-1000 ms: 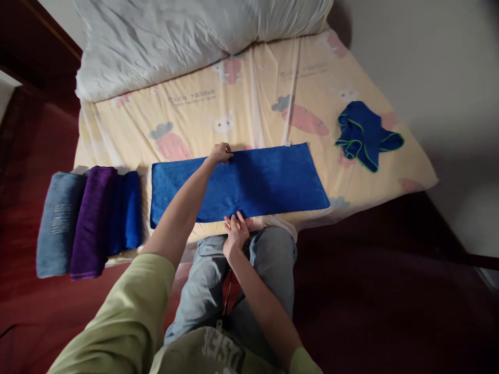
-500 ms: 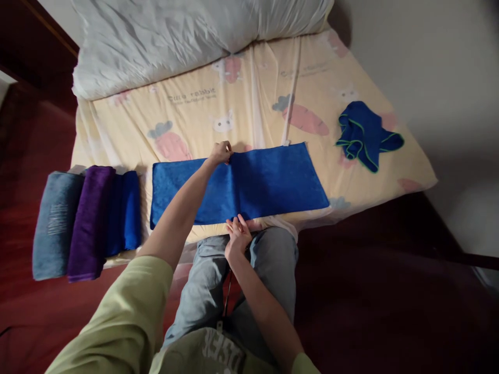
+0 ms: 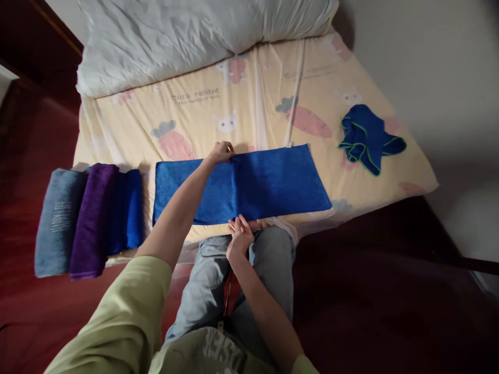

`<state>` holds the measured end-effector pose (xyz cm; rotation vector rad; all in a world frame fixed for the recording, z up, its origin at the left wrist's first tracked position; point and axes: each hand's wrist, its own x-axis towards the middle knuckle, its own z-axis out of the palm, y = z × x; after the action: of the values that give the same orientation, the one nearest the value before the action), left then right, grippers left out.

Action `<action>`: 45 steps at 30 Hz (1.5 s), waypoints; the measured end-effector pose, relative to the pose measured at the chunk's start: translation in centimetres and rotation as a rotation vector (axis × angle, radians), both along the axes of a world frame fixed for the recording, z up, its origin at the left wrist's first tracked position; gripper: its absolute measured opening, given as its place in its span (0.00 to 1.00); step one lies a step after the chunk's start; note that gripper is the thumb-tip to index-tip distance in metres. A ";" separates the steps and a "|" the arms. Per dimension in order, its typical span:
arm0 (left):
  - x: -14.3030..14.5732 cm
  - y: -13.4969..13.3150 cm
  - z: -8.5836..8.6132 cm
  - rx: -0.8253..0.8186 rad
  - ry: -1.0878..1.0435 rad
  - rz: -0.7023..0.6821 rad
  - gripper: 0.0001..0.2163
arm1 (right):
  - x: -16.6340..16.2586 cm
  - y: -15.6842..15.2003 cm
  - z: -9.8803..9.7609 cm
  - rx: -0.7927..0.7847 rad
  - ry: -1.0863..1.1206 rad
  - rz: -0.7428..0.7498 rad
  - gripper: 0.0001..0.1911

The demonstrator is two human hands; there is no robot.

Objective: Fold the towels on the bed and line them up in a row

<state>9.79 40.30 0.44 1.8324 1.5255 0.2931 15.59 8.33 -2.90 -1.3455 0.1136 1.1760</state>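
A long blue towel [image 3: 273,182], folded into a strip, lies flat across the near part of the bed. My left hand [image 3: 221,152] is closed in a pinch on the towel's far edge at its middle. At the near edge, also at the middle, my right hand [image 3: 239,232] has its fingers pressed together on the cloth. A faint crease runs between the two hands.
Three rolled towels sit at the bed's left corner: grey [image 3: 56,221], purple [image 3: 93,218], blue [image 3: 127,208]. A crumpled blue cloth with green trim [image 3: 366,137] lies at the right. A white duvet [image 3: 195,36] covers the far end of the yellow cartoon sheet [image 3: 241,111].
Both hands stay at the towel's middle. The right hand's fingers have drawn closer on the near edge; the view shifted slightly.
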 end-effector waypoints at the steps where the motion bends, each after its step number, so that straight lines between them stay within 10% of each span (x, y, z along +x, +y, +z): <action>1: 0.0 -0.1 0.3 0.028 -0.015 0.012 0.05 | -0.1 0.1 0.1 0.015 -0.017 -0.001 0.23; 6: -0.6 -0.5 4.3 0.133 -0.044 0.101 0.06 | 0.1 0.5 1.2 0.084 -0.152 -0.013 0.24; 14: -5.7 -4.4 17.5 0.164 -0.420 0.227 0.06 | 5.2 -0.2 7.3 0.323 -0.448 0.037 0.19; 27: -17.9 -20.3 34.4 0.640 -0.635 0.349 0.17 | 14.9 6.5 33.8 0.938 -1.053 0.218 0.27; 33: -20.8 -24.8 38.9 0.800 -0.707 0.392 0.18 | 13.0 6.1 40.5 1.016 -1.026 0.349 0.26; 45: -21.9 -30.1 41.6 0.537 -0.883 0.410 0.10 | 12.0 0.0 43.9 0.920 -1.037 0.429 0.26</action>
<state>-12.09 10.20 42.07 1.3804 1.1929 1.5945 27.56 8.33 41.03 -0.9783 -1.3474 0.5676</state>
